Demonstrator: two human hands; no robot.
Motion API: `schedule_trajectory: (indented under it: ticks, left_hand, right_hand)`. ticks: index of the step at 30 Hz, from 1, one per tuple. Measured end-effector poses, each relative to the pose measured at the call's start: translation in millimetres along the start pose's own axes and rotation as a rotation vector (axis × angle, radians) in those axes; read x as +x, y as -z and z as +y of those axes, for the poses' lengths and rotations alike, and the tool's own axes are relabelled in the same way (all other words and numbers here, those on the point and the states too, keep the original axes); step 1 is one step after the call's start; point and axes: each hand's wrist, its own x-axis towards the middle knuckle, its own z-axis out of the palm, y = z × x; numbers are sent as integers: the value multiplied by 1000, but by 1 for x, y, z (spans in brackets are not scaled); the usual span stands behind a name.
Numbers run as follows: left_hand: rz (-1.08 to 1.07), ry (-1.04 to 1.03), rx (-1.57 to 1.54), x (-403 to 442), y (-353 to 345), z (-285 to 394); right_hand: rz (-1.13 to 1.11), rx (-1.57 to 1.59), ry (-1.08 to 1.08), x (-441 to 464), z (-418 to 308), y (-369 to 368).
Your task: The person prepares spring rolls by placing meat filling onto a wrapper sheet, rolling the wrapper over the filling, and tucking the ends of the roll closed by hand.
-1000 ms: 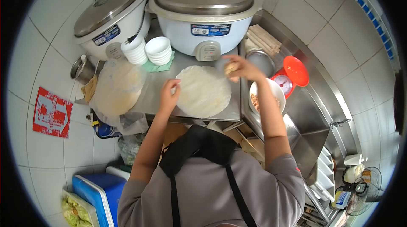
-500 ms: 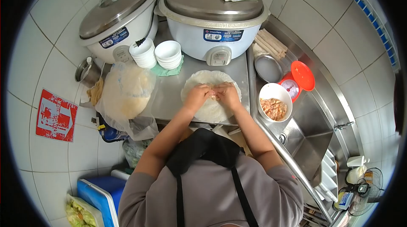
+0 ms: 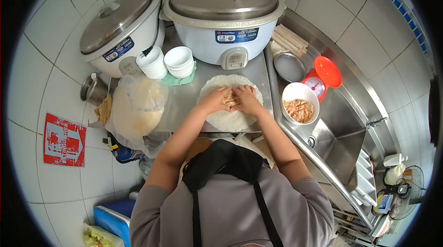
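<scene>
A round, pale, thin wrapper sheet [image 3: 229, 120] lies flat on the metal table in front of me. On its middle sits a small mound of meat filling [image 3: 229, 99]. My left hand [image 3: 214, 100] curls its fingers against the mound's left side, and my right hand [image 3: 247, 100] does the same from the right. The thumbs come close together at the near side of the filling. Part of the mound is hidden by the fingers. To the right, a white bowl [image 3: 315, 93] holds more of the orange-pink filling.
Two rice cookers [image 3: 226, 41] [image 3: 110, 57] stand at the back, with stacked white bowls [image 3: 179, 59] before them. Left is a plastic bag of pale round sheets [image 3: 138, 104]. A red scale [image 3: 326, 72], a round metal pan [image 3: 290, 67] and a sink [image 3: 339, 131] are on the right.
My hands have moved slightly apart, so more of the filling shows between them. The camera view has shifted a little; the wrapper sheet stays on the table.
</scene>
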Motion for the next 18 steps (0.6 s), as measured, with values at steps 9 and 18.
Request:
schedule_trajectory:
  ticks: [9, 18]
  left_hand:
    - [18, 0, -37, -15, 13, 4]
    - [10, 85, 38, -27, 21, -12]
  right_hand:
    - [152, -9, 4, 0, -7, -9]
    - [18, -111, 21, 10, -23, -14]
